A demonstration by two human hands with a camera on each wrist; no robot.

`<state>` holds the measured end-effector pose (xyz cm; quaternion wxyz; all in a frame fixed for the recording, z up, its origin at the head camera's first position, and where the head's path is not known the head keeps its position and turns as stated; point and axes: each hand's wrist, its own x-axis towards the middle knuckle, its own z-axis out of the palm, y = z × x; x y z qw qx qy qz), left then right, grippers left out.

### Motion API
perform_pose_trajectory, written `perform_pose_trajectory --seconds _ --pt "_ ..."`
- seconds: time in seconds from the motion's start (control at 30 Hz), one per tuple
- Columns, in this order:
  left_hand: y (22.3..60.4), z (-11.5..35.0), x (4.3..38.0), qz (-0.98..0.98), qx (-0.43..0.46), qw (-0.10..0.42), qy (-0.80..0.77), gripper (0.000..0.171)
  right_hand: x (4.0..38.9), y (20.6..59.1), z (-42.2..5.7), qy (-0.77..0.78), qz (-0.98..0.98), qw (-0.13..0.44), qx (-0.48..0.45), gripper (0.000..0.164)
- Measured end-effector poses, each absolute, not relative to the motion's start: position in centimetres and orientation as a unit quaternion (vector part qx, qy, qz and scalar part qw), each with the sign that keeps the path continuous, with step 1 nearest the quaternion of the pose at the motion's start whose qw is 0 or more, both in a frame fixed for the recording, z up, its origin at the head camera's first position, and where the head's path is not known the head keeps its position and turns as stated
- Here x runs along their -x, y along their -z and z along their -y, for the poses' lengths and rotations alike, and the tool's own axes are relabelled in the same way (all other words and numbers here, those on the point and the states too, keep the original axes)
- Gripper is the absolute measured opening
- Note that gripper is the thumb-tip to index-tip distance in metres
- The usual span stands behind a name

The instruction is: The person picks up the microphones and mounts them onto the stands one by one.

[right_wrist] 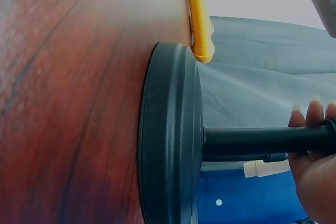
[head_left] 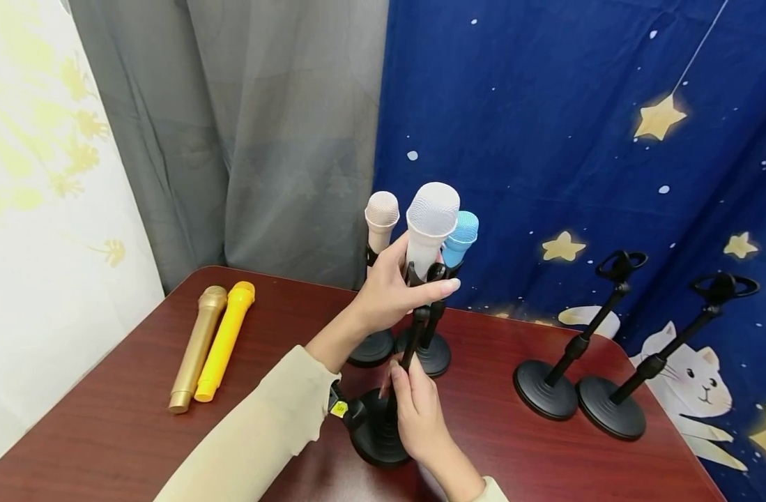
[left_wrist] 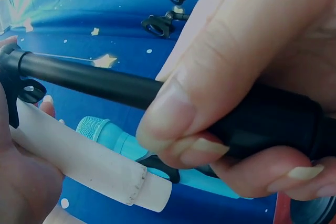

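Observation:
My left hand (head_left: pixel 385 289) grips a white microphone (head_left: pixel 431 213) at its handle, thumb across the front, beside the clip at the top of a black desk stand (head_left: pixel 412 341). In the left wrist view the microphone's handle (left_wrist: pixel 89 161) slants down past the clip (left_wrist: pixel 31 92). Lower down, my right hand (head_left: pixel 420 411) wraps its fingers around the stand's pole. The round base (right_wrist: pixel 170 129) sits on the table in the right wrist view. Just behind, a pale beige microphone (head_left: pixel 382 211) and a blue microphone (head_left: pixel 461 233) stand upright in stands, partly hidden by my left hand.
A gold microphone (head_left: pixel 197 348) and a yellow microphone (head_left: pixel 227 341) lie side by side on the left of the reddish-brown table (head_left: pixel 138 369). Two black stands (head_left: pixel 546 389) with bare ring clips stand at the right. Grey and starry blue curtains (head_left: pixel 514 153) hang behind the table.

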<state>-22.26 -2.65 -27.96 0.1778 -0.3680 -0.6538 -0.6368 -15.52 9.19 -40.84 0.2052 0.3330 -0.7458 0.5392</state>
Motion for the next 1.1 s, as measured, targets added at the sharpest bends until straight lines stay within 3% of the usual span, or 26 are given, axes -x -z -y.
perform_pose_trajectory --seconds 0.2,0.53,0.77,1.1 --pt "27.68 3.03 22.57 0.663 0.384 0.168 0.620 0.047 15.47 40.72 -9.15 -0.532 0.750 0.207 -0.334 0.020" --pt "27.33 2.98 22.51 0.666 0.392 0.172 0.611 0.032 15.52 40.71 -9.28 -0.533 0.754 0.197 -0.329 0.019" --pt "27.91 2.40 22.21 0.599 0.413 0.119 0.676 0.023 15.55 40.65 -9.30 -0.537 0.749 0.202 -0.333 0.020" --pt "28.15 2.51 22.61 0.596 0.426 0.088 0.675 0.007 15.53 40.78 -9.19 -0.541 0.744 0.205 -0.335 0.020"
